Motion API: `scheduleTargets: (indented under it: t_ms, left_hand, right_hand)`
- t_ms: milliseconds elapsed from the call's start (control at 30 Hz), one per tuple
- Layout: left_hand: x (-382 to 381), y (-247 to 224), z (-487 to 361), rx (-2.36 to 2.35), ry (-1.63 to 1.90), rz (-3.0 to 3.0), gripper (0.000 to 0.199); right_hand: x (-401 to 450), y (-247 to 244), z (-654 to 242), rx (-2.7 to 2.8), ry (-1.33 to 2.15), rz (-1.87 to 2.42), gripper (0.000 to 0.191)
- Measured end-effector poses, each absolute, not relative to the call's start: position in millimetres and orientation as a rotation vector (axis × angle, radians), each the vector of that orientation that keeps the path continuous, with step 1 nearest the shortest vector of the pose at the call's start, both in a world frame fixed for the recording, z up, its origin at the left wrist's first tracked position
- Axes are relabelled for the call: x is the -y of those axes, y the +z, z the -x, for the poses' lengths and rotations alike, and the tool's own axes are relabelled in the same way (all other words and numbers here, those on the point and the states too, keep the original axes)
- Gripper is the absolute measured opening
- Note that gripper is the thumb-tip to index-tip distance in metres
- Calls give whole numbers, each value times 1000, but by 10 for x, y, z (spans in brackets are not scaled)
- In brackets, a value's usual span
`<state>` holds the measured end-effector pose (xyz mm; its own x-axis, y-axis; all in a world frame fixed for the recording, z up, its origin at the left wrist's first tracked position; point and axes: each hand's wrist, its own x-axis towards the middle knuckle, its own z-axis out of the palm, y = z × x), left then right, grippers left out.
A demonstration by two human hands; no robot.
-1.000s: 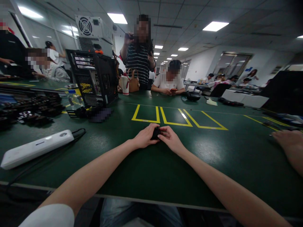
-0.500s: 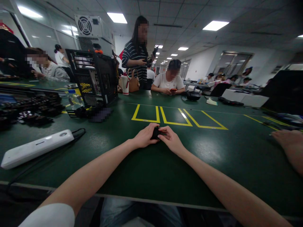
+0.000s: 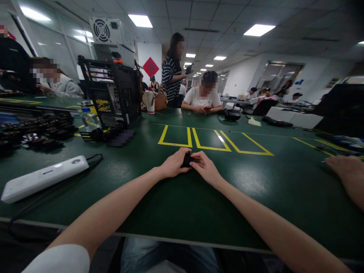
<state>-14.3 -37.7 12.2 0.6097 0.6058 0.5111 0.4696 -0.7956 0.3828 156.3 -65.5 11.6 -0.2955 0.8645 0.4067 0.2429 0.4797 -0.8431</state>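
A small black object [image 3: 186,160] rests low over the green tabletop [image 3: 182,204], just on the near side of the yellow tape outlines. My left hand [image 3: 174,163] is wrapped round its left side, thumb below and fingers above. From the right, my right hand [image 3: 205,167] pinches its edge between thumb and fingertips. The object's details are too dark and small to make out, and my fingers cover part of it.
To the left lie a white power strip [image 3: 47,178] with a black cable, dark parts [image 3: 42,127], a bottle [image 3: 90,119] and an open computer case [image 3: 113,91]. Another person's hand [image 3: 345,170] rests at the right edge. A seated person [image 3: 202,96] is across the table.
The standing person in stripes has shifted right and away, uncovering a red wall sign. The other person's hand at the right edge has moved slightly. My hands look the same.
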Motion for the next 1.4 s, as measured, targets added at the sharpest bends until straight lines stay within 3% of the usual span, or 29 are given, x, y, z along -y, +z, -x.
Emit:
scheduleTargets:
  t_ms: [133,433,633,967,1200,1400]
  left_hand:
    - [384,127,148,-894,940,-2618,58]
    - [368,119,149,-882,933,-2636,59]
    - [359,104,139,-886,959,-2643,59]
    - [363,114,151,-879,936,-2645,59]
    - [384,139,151,-871,942,-2639,57]
    - [371,119,155,-883,938,-2627,60]
  right_hand:
    - [627,102,-1567,1794,866,976,30]
    - [697,149,-1568,1850,804,942,16]
    - [607,87,-1575,1804,827,1013,31]
    - [659,119,-1569,1837,814,943,16]
    - [648,121,-1576,1845,824,1005,31]
    - [685,143,-1565,1872,844,942,20]
